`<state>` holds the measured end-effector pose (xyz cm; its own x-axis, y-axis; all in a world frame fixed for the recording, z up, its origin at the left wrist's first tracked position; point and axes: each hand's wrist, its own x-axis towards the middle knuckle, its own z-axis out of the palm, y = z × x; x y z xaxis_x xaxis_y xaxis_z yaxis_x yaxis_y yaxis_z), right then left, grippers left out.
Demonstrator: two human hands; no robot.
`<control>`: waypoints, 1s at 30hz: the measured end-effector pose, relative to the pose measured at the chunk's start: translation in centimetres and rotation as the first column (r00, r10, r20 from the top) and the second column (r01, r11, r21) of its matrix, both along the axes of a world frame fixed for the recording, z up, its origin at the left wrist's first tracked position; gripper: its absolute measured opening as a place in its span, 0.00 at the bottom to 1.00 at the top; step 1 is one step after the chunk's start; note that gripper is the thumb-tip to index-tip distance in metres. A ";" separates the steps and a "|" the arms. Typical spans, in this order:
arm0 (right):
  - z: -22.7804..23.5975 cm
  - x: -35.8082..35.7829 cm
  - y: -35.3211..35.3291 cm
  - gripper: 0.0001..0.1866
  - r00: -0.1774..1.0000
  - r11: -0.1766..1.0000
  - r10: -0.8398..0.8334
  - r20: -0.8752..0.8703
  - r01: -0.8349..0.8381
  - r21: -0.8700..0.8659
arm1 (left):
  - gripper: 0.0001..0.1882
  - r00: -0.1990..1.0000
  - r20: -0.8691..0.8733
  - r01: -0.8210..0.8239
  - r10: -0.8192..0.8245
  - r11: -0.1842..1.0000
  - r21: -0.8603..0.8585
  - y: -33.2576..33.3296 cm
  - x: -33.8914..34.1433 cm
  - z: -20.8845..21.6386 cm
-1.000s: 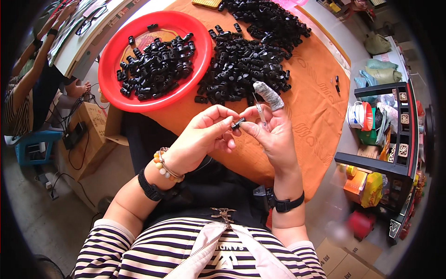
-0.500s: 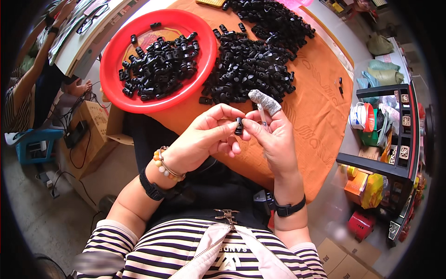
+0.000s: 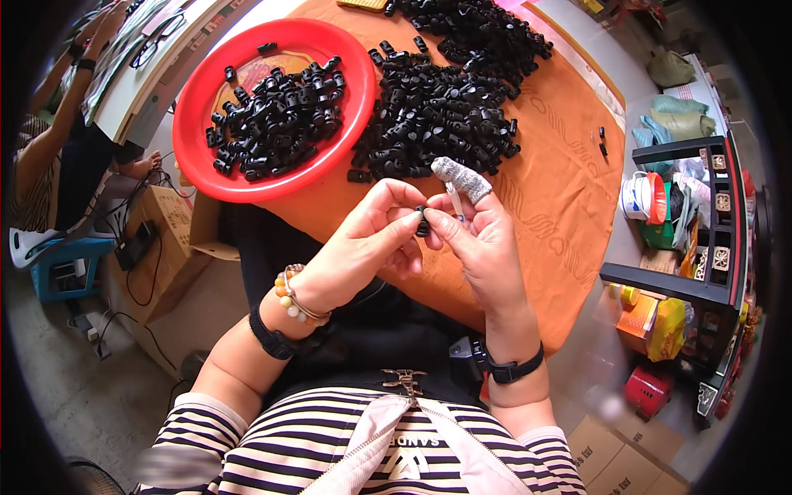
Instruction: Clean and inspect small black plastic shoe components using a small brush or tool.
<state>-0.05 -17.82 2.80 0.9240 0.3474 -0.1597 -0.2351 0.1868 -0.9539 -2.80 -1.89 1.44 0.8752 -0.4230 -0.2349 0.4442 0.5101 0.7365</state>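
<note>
A small black barrel-shaped cord lock (image 3: pixel 422 223) is pinched between both hands, above the table's near edge. My left hand (image 3: pixel 363 243) grips it from the left between thumb and index finger, the other fingers curled beneath. From the right, the thumb of my right hand (image 3: pixel 483 247) presses against it. A grey knitted finger sleeve (image 3: pixel 464 179) covers the right index finger. Beside that finger a thin pale stick-like thing (image 3: pixel 454 200) shows; its kind I cannot make out. Just beyond the hands lies a large heap of black cord locks (image 3: pixel 437 115).
A red round tray (image 3: pixel 186 124) holding more cord locks stands far left on the orange tablecloth (image 3: pixel 549 239). A few small black pieces (image 3: pixel 603 144) lie far right. Left of the table are a cardboard box (image 3: pixel 161 247) and blue stool (image 3: pixel 62 268); a black shelf (image 3: pixel 668 285) stands right.
The whole view has shifted slightly. Both hands keep their pinch on the cord lock, which has turned a little between the fingertips.
</note>
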 end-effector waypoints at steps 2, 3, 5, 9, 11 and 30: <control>0.3 -0.1 0.0 0.22 1.000 1.000 -0.003 -0.013 0.003 0.020 | 0.11 1.000 -0.018 0.008 -0.008 1.000 0.008 -0.1 -0.1 0.1; 0.4 -0.1 0.0 0.22 1.000 0.999 -0.005 -0.024 0.006 0.039 | 0.10 0.999 -0.035 0.014 -0.013 1.000 0.016 -0.2 -0.2 0.2; 0.3 -0.3 0.3 0.21 1.000 0.999 -0.008 -0.026 0.009 0.031 | 0.10 1.000 -0.023 0.012 -0.012 1.000 -0.006 0.0 -0.3 -0.2; 0.4 -0.3 0.6 0.21 0.999 0.999 0.008 0.031 -0.009 0.042 | 0.09 0.999 -0.025 -0.028 0.024 0.985 -0.170 0.0 -0.4 -0.3; 0.5 -0.5 0.3 0.22 0.997 1.000 0.012 0.082 -0.014 0.026 | 0.10 0.998 -0.037 -0.054 0.047 0.978 -0.200 0.4 -0.4 -0.2; 1.1 -3.0 1.0 0.18 0.987 0.991 0.043 0.156 -0.023 -0.129 | 0.10 0.976 -0.179 -0.165 0.120 0.951 -0.261 0.5 -0.4 0.3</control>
